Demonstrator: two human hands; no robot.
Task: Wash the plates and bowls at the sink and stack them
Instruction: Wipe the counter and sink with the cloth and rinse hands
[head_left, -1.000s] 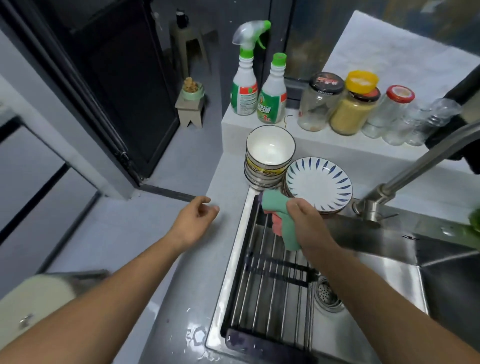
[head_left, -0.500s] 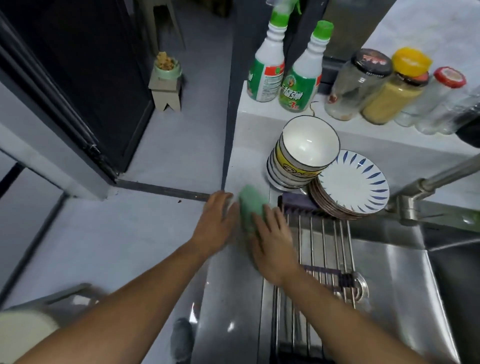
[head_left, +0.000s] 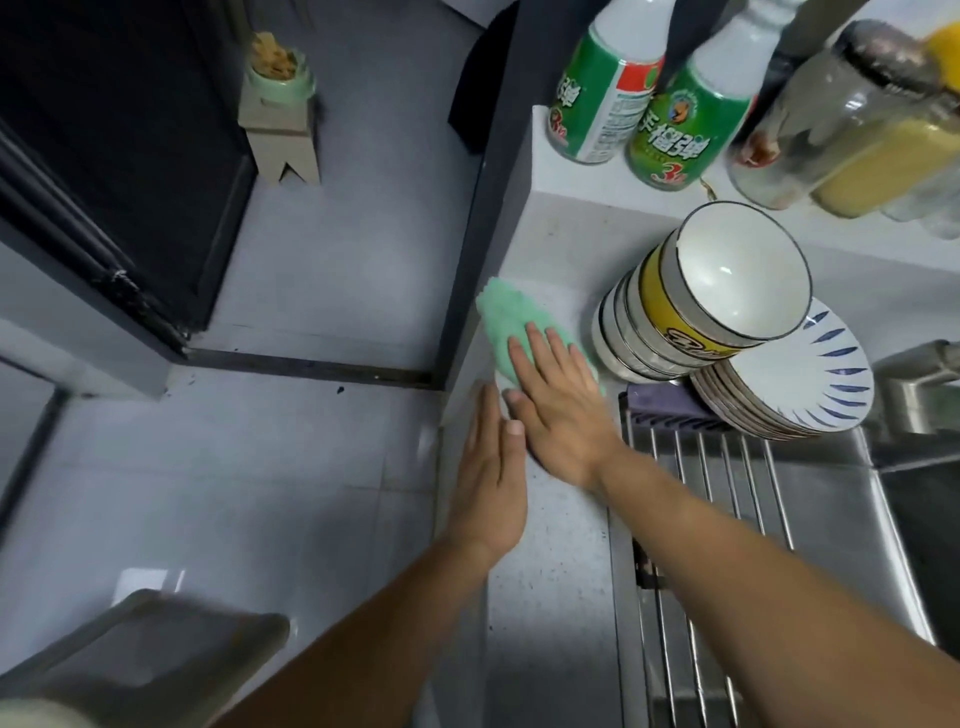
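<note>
- Green cloth (head_left: 506, 317) lies flat on the grey counter (head_left: 550, 571), with the right hand (head_left: 561, 410) pressing it down, fingers straight and gripping nothing.
- Left hand (head_left: 491, 483) rests flat just beside it at the counter's edge, open and holding nothing.
- Bowls (head_left: 717, 291) sit stacked right of the cloth. The plates (head_left: 810, 384) are piled against them, at the far end of the rack (head_left: 727, 478) over the sink (head_left: 831, 493).
- This looks like wiping down, with the stacking seemingly finished.
- Next sweep calls for flat pressure, steering clear of that bowl stack.
</note>
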